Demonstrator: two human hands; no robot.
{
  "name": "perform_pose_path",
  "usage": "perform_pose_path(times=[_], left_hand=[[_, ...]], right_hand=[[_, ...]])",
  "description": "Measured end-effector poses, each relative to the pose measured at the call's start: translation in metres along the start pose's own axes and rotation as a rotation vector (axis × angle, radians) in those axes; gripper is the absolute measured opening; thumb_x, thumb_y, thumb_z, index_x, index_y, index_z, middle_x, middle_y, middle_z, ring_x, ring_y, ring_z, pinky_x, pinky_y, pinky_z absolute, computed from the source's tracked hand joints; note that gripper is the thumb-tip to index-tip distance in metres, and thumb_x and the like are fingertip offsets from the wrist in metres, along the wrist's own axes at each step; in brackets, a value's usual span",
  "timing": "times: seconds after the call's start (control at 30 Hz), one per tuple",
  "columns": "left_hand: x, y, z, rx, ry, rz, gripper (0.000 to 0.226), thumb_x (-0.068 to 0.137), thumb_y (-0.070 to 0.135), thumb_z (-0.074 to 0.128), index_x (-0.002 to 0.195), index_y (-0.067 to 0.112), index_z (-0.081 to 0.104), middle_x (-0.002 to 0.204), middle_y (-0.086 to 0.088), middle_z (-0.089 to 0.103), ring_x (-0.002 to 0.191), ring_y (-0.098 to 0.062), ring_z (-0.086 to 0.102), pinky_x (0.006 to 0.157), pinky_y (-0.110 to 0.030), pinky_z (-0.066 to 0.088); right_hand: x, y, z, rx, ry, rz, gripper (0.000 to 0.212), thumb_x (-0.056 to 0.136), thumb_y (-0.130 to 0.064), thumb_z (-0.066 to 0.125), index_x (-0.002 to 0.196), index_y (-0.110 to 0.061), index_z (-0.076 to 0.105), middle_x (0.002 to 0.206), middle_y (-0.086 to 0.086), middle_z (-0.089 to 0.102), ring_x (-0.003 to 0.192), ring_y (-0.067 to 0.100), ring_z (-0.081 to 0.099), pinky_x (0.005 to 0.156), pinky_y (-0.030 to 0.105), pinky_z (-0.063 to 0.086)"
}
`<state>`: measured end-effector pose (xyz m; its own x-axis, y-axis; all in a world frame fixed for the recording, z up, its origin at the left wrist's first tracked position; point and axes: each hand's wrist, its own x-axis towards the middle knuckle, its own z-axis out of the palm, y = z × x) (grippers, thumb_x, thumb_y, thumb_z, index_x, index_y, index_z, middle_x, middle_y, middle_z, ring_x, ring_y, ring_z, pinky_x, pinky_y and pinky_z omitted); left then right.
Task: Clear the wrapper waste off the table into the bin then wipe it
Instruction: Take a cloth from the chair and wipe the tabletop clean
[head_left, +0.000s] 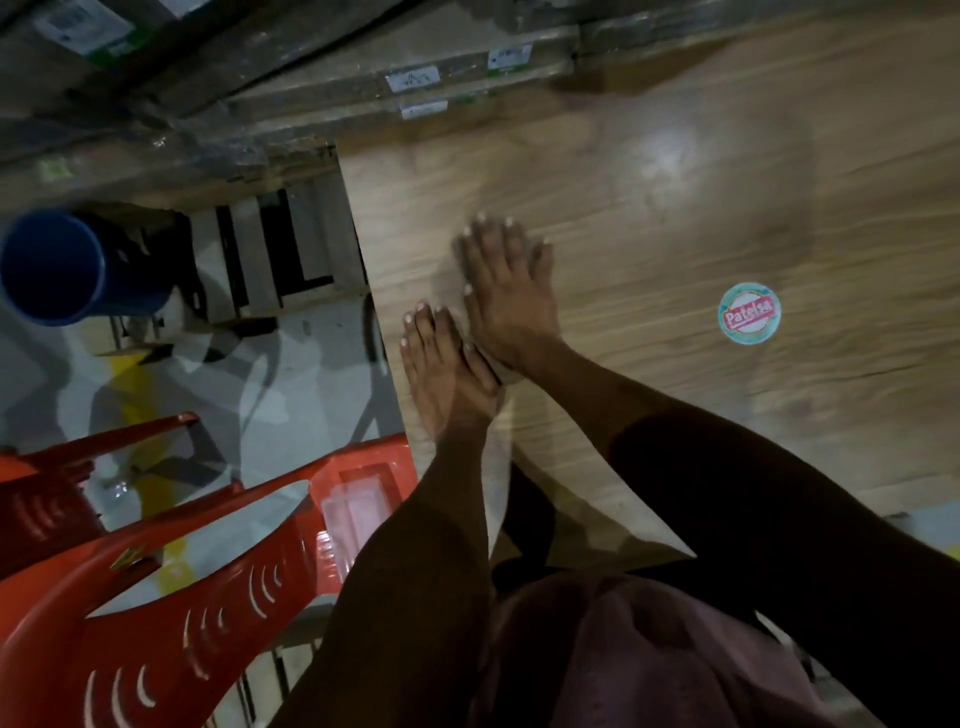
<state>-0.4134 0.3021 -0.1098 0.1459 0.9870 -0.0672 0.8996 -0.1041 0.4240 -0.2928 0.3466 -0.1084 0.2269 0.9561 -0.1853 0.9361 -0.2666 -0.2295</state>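
While left hand (447, 374) lies flat at table (675, 218) edge — right hand (506, 291) flat too, fingers straight.

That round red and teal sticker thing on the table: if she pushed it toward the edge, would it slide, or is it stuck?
The round sticker lies perfectly flat on the wooden table, with no lifted edge showing, so it is probably stuck down and would resist a push. If loose, it looks paper-thin: light, floppy, hard to pinch up.

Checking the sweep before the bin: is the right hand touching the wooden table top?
Touching. The head view shows the right hand lying flat, fingers straight, on the wooden table top near its left edge.
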Motion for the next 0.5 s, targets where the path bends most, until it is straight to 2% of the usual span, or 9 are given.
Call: perform_pose_path(times=[0.07, 0.13, 0.17, 0.2, 0.23, 0.3, 0.37, 0.4, 0.5], left_hand=[[0.003, 0.002, -0.005, 0.025, -0.002, -0.001, 0.057, 0.096, 0.025, 0.047, 0.149, 0.004, 0.043, 0.159, -0.019, 0.037, 0.151, -0.035, 0.028, 0.125, -0.045, 0.019], [0.018, 0.005, -0.012, 0.031, 0.013, -0.022, 0.046, 0.086, 0.024, 0.057, 0.128, 0.004, 0.055, 0.136, -0.019, 0.053, 0.129, -0.038, 0.046, 0.109, -0.047, 0.037], [0.032, 0.009, -0.015, 0.027, 0.016, -0.071, 0.041, 0.083, 0.025, 0.058, 0.12, 0.006, 0.056, 0.127, -0.017, 0.056, 0.12, -0.036, 0.048, 0.102, -0.047, 0.04], [0.046, 0.015, -0.018, 0.035, 0.005, -0.125, 0.042, 0.084, 0.027, 0.056, 0.121, 0.008, 0.055, 0.129, -0.015, 0.055, 0.118, -0.034, 0.046, 0.102, -0.047, 0.039], [0.058, 0.02, -0.019, 0.052, -0.011, -0.152, 0.047, 0.086, 0.029, 0.053, 0.128, 0.01, 0.053, 0.14, -0.013, 0.052, 0.122, -0.034, 0.043, 0.106, -0.047, 0.036], [0.075, 0.028, -0.015, 0.083, -0.044, -0.124, 0.059, 0.091, 0.032, 0.049, 0.147, 0.016, 0.041, 0.162, -0.01, 0.033, 0.136, -0.036, 0.032, 0.115, -0.049, 0.025], [0.083, 0.032, -0.007, 0.09, -0.077, -0.112, 0.063, 0.096, 0.032, 0.043, 0.157, 0.019, 0.03, 0.169, -0.008, 0.017, 0.149, -0.036, 0.019, 0.123, -0.05, 0.016], [0.086, 0.031, -0.003, 0.097, -0.088, -0.114, 0.062, 0.099, 0.033, 0.039, 0.158, 0.02, 0.027, 0.17, -0.007, 0.013, 0.154, -0.034, 0.012, 0.125, -0.05, 0.013], [0.089, 0.028, 0.001, 0.112, -0.077, -0.141, 0.056, 0.104, 0.033, 0.03, 0.159, 0.021, 0.025, 0.171, -0.005, 0.01, 0.158, -0.028, 0.002, 0.127, -0.048, 0.007]], right_hand=[[0.001, 0.007, 0.0, 0.008, -0.026, -0.176, 0.064, 0.107, -0.039, 0.029, 0.165, -0.019, 0.012, 0.173, 0.009, 0.007, 0.159, 0.036, 0.007, 0.122, 0.066, 0.012], [0.011, 0.019, -0.004, 0.02, 0.007, -0.196, 0.062, 0.107, -0.039, 0.029, 0.164, -0.018, 0.016, 0.173, 0.007, 0.01, 0.159, 0.034, 0.009, 0.123, 0.065, 0.012], [0.019, 0.026, -0.007, 0.004, 0.023, -0.163, 0.062, 0.107, -0.039, 0.028, 0.164, -0.018, 0.017, 0.173, 0.006, 0.011, 0.159, 0.033, 0.01, 0.122, 0.065, 0.012], [0.029, 0.032, -0.011, -0.001, 0.034, -0.102, 0.063, 0.107, -0.04, 0.026, 0.164, -0.018, 0.016, 0.173, 0.006, 0.011, 0.159, 0.033, 0.01, 0.122, 0.065, 0.012], [0.038, 0.037, -0.015, 0.009, 0.046, -0.017, 0.063, 0.107, -0.041, 0.024, 0.165, -0.018, 0.015, 0.173, 0.006, 0.009, 0.159, 0.034, 0.009, 0.123, 0.066, 0.011], [0.053, 0.038, -0.019, 0.044, 0.075, 0.18, 0.064, 0.107, -0.041, 0.021, 0.165, -0.016, 0.012, 0.173, 0.007, 0.006, 0.159, 0.035, 0.007, 0.122, 0.066, 0.007], [0.059, 0.025, -0.018, 0.051, 0.079, 0.264, 0.065, 0.106, -0.041, 0.021, 0.165, -0.015, 0.01, 0.173, 0.009, 0.004, 0.159, 0.038, 0.007, 0.121, 0.068, 0.006], [0.059, 0.017, -0.014, 0.026, 0.068, 0.205, 0.066, 0.105, -0.041, 0.022, 0.165, -0.015, 0.011, 0.173, 0.01, 0.004, 0.158, 0.039, 0.007, 0.121, 0.069, 0.007], [0.062, 0.012, -0.012, -0.014, 0.001, -0.164, 0.065, 0.104, -0.04, 0.028, 0.164, -0.018, 0.018, 0.173, 0.008, 0.01, 0.158, 0.035, 0.009, 0.12, 0.068, 0.011]])
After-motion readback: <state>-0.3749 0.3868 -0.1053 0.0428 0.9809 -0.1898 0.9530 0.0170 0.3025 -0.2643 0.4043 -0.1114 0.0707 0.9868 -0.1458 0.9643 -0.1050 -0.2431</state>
